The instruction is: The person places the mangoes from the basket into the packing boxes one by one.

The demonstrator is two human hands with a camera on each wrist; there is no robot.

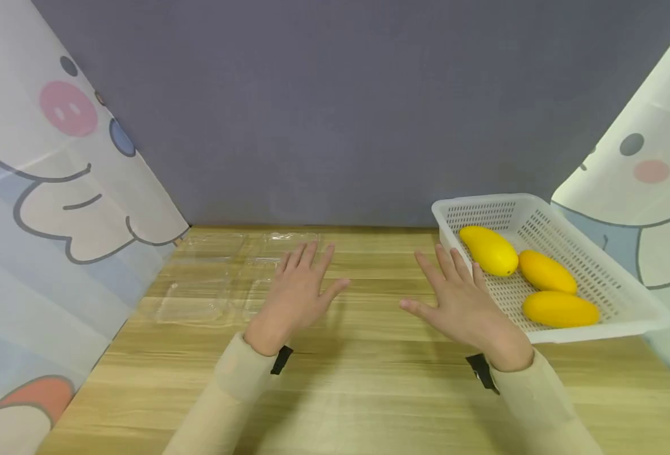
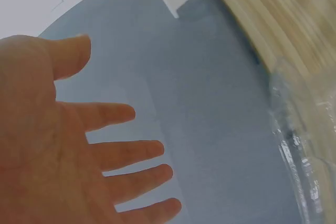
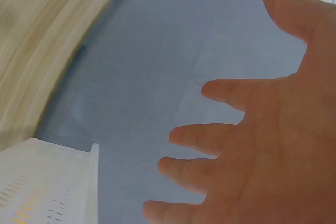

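Both hands hover over the wooden table with fingers spread and nothing held. My left hand is nearest to the clear plastic trays on the left, overlapping some of them in the head view. My right hand is beside the white plastic basket, its little finger overlapping the rim in that view. Inside the basket lie three yellow mangoes: one mango at the back left, another mango in the middle, and a third mango at the front. The left wrist view shows the edge of a clear tray.
A grey panel rises behind the wooden table. Cartoon-printed cloths hang on both sides, the left cloth and the right cloth. Black straps show at the wrists.
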